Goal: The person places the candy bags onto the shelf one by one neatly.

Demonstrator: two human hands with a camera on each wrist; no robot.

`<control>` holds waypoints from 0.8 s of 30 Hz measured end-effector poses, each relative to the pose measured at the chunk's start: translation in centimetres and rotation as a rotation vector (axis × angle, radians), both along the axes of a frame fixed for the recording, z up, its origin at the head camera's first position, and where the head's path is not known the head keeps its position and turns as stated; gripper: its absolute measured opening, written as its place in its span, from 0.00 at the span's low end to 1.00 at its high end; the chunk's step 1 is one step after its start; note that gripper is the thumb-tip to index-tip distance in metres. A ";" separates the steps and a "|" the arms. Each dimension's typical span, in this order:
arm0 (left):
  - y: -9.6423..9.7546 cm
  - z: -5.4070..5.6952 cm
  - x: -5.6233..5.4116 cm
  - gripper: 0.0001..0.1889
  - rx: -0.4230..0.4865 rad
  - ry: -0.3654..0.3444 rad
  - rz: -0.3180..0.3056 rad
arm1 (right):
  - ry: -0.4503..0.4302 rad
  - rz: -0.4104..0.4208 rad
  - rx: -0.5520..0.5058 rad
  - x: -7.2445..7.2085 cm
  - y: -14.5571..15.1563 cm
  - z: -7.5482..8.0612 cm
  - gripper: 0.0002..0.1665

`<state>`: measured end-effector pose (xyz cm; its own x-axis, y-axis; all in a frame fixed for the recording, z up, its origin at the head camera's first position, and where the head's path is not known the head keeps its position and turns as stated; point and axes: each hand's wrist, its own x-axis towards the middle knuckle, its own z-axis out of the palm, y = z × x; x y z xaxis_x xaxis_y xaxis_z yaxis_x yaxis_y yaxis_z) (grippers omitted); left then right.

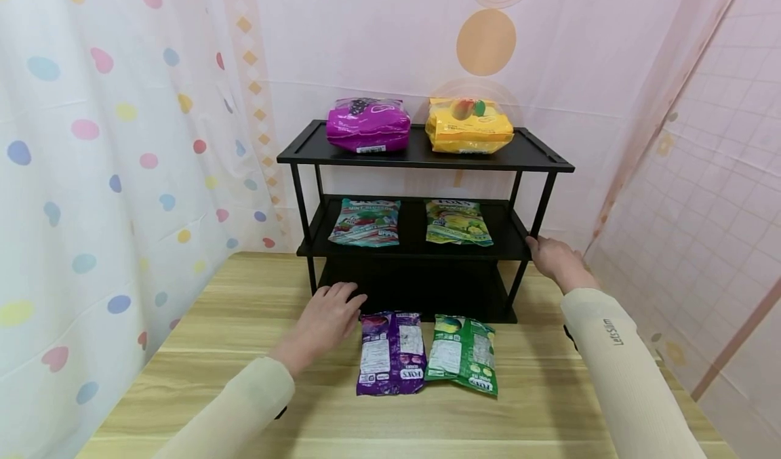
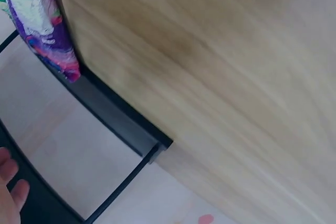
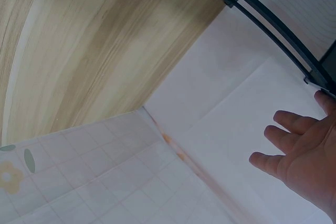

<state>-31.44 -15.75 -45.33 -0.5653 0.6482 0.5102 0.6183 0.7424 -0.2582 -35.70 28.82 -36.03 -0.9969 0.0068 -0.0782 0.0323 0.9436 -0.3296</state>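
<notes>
A black three-tier shelf rack (image 1: pixel 421 247) stands on the wooden table. My right hand (image 1: pixel 556 261) is at the right end of its middle tier, one fingertip right at the edge and the other fingers (image 3: pixel 286 139) loosely spread. Over the table, in front of the rack's lower left corner, my left hand (image 1: pixel 326 316) reaches forward with relaxed fingers and nothing in its grasp. Just right of it lies a purple candy bag (image 1: pixel 392 354), back label up, its far end at the bottom tier's front edge. Beside that bag is a green candy bag (image 1: pixel 464 354), also label up.
On the top tier sit a magenta bag (image 1: pixel 369 127) and a yellow bag (image 1: pixel 468 128). The middle tier holds a light-blue candy bag (image 1: pixel 367 223) and a yellow-green candy bag (image 1: pixel 456 223). Patterned curtains (image 1: pixel 122 140) hang around the wooden table (image 1: pixel 244 310).
</notes>
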 end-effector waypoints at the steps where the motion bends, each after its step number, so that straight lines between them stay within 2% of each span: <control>1: 0.1 -0.2 0.0 0.15 -0.001 -0.026 0.018 | 0.000 0.000 -0.002 0.0 0.0 0.0 0.41; 3: 0.2 -0.7 0.0 0.15 -0.008 -0.092 0.063 | 0.000 0.001 -0.004 0.0 -0.1 0.1 0.41; 8: 1.0 -1.5 0.5 0.20 -0.046 -0.320 0.222 | 0.005 -0.001 -0.004 0.0 -0.1 0.1 0.40; 11: 1.4 -1.9 0.6 0.24 -0.065 -0.404 0.296 | 0.006 -0.002 -0.003 0.0 -0.1 0.1 0.40; 19: 2.4 -2.5 0.6 0.33 -0.083 -0.595 0.403 | 0.014 0.002 -0.006 0.2 -0.1 0.1 0.39; 24: 3.0 -2.4 0.9 0.38 -0.062 -0.724 0.453 | 0.014 0.002 -0.001 0.2 0.0 0.0 0.40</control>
